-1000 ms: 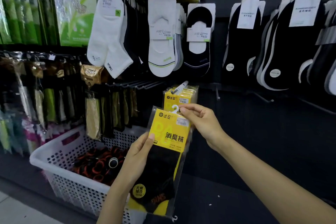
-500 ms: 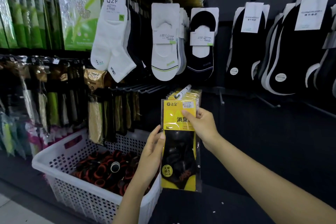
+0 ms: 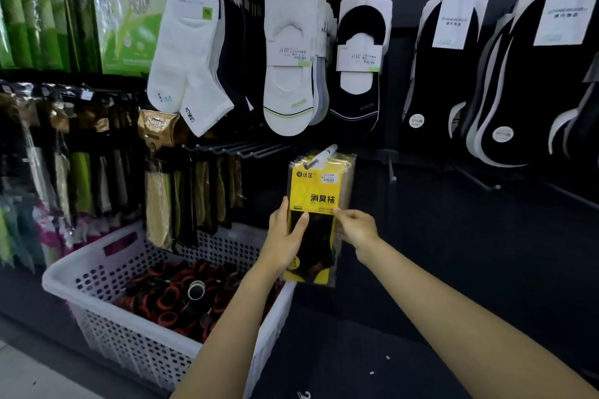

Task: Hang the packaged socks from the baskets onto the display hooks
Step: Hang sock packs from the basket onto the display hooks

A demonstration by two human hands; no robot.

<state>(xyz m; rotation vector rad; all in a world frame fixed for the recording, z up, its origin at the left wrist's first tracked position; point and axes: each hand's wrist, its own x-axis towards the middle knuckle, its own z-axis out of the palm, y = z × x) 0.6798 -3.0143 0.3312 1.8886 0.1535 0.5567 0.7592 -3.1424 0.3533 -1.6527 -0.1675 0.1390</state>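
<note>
Left hand (image 3: 285,238) grips yellow sock pack (image 3: 313,194) (top on hook (image 3: 325,152)); right hand (image 3: 358,230) pinches its right edge.

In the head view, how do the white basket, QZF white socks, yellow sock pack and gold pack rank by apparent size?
1. white basket, also nearest the camera
2. QZF white socks
3. yellow sock pack, only slightly smaller
4. gold pack
</note>
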